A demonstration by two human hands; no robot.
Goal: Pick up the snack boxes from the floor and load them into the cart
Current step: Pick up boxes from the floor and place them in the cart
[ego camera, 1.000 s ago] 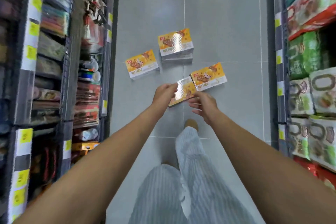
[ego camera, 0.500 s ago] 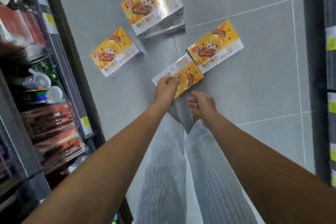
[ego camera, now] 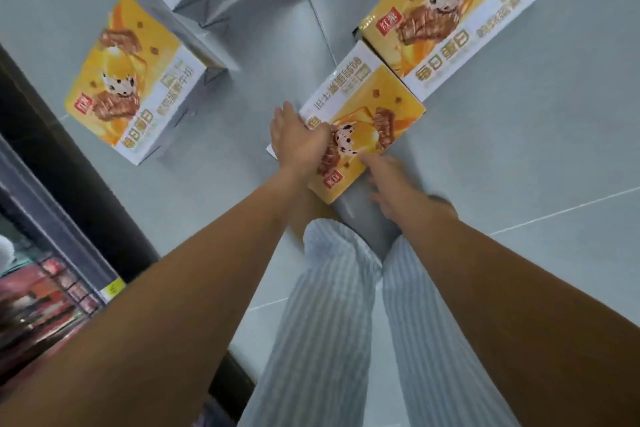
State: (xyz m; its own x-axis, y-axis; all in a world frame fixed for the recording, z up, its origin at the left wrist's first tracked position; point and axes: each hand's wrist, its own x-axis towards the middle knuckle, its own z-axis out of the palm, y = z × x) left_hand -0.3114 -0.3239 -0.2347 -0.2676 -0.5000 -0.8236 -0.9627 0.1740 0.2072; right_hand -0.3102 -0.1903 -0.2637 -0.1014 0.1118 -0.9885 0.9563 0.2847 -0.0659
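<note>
Box: the nearest box (ego camera: pixel 377 104) lies on the floor (ego camera: pixel 536 149), its far corner touching a second box (ego camera: pixel 460 10).
Hands: left hand (ego camera: pixel 299 142) curls over the nearest box's left edge; right hand (ego camera: pixel 391 184) is open, fingers at its near corner.
Risk: with a one-sided grip on glossy wrap, it could tilt and slip.

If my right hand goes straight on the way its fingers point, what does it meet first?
The nearest snack box; the right hand points at its near edge, seemingly almost touching.

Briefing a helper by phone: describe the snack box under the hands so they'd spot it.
On the grey floor beside the shelf lie yellow snack boxes. It is the nearest box, ahead of the striped trousers. Only it is gripped by the left hand, right hand alongside.
</note>
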